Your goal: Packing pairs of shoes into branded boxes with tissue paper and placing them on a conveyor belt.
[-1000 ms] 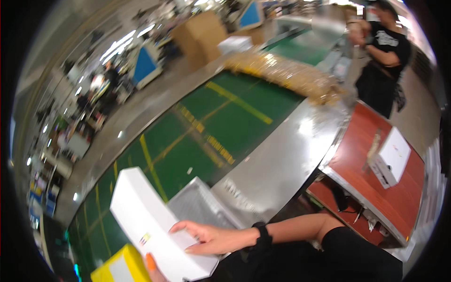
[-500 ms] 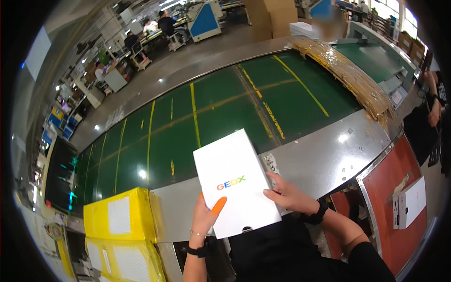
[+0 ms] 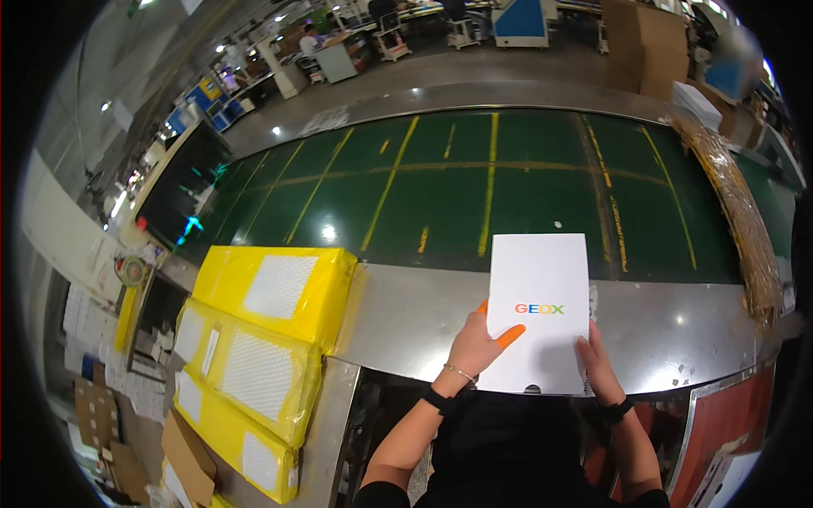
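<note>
A flat white box (image 3: 542, 271) with colourful lettering and a small dark notch at its near edge is held up in front of me, over the metal edge of the conveyor. My left hand (image 3: 480, 345) grips its left side, the thumb in an orange finger cover lying on the top face. On the right side my right hand (image 3: 600, 366) clasps the edge, thumb near the face and fingers along the side. Both hands are closed on the box. Its underside is hidden.
Beyond the box runs a green conveyor belt (image 3: 398, 190) with yellow lines. Yellow-wrapped packages (image 3: 271, 356) are piled at the left. A tape-wrapped cardboard strip (image 3: 737, 220) crosses the belt at the right. A reddish board (image 3: 728, 423) stands lower right, with another white box (image 3: 732, 483).
My view has turned left, bringing more yellow packages into sight. The white box has gone from tilted to nearly straight, still in both hands; my right hand has shifted along its side.
</note>
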